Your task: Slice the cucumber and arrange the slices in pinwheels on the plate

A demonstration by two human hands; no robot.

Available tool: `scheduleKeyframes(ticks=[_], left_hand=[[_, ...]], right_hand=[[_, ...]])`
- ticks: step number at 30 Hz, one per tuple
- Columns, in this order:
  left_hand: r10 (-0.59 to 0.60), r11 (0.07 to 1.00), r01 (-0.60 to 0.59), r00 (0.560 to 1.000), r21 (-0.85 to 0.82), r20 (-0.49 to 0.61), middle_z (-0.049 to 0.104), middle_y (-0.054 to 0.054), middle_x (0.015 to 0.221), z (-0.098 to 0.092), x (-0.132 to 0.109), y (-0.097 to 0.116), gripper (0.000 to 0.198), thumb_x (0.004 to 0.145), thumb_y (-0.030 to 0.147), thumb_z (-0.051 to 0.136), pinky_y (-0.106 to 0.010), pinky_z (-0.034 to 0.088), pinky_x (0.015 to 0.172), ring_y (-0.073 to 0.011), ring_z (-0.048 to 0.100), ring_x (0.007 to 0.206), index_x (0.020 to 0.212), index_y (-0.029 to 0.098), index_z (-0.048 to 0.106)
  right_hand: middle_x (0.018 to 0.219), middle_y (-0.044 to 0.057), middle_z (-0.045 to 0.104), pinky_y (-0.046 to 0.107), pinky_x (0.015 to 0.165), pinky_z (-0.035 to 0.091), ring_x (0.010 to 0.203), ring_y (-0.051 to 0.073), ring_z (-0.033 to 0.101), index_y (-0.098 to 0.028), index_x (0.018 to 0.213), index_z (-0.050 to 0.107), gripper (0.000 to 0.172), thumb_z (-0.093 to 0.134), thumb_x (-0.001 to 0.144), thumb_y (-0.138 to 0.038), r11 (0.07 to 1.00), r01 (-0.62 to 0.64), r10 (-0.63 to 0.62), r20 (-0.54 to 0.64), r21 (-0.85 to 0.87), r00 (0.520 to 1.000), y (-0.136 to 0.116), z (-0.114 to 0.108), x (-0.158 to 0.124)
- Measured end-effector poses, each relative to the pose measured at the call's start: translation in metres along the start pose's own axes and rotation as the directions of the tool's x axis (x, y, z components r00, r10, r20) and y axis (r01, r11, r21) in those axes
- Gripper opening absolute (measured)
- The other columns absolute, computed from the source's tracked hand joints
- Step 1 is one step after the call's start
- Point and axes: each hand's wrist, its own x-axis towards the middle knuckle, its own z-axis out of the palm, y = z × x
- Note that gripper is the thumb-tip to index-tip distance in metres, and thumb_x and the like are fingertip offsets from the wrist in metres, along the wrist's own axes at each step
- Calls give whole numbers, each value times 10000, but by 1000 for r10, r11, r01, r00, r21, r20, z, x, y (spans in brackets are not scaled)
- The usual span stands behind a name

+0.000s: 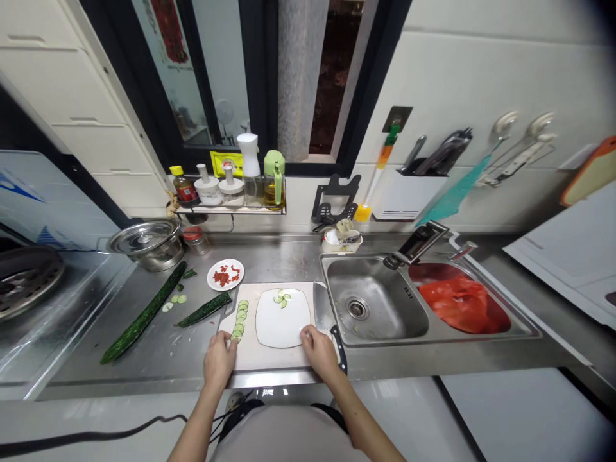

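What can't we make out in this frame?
Head view, all items:
Left hand: whether it touches the lowest cucumber slice; too small.
Right hand: how its underside meets the plate; hidden by the hand itself.
Steel pot: contents; hidden by its lid.
Orange-edged board: far end; cut off by right edge.
Yellow-capped bottle: label text; too small.

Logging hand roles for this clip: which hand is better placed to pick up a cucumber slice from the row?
Probably the left hand: its fingers are at the near end of the cucumber slices. The right hand is across the white plate, at its right edge.
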Motion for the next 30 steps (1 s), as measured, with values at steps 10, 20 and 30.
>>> scheduleKeyframes(ticks=[10,20,30], left_hand=[[-82,957,65,995,-284,-49,694,-27,825,-2,-2,6,218,845,355,506,-272,438,673,-211,657,765,1005,226,579],[4,625,-89,994,-775,-111,660,-47,785,-19,10,48,492,699,526,646,-277,502,692,-169,628,721,1012,146,636],[324,483,-191,946,-855,-29,652,-44,828,-44,17,128,422,723,456,668,-250,492,716,-136,613,762,1006,145,634]], right_hand=[[671,9,616,232,578,291,624,158,556,-221,919,652,287,385,933,-325,999,-12,12,8,30,1000,5,-1,-1],[586,-18,554,228,574,322,581,151,531,-212,873,656,268,426,894,-348,986,24,-18,-36,165,999,-6,-5,16],[899,33,669,245,760,449,819,143,586,-178,987,641,283,525,850,-396,839,199,-210,-37,506,977,-61,-34,75]])
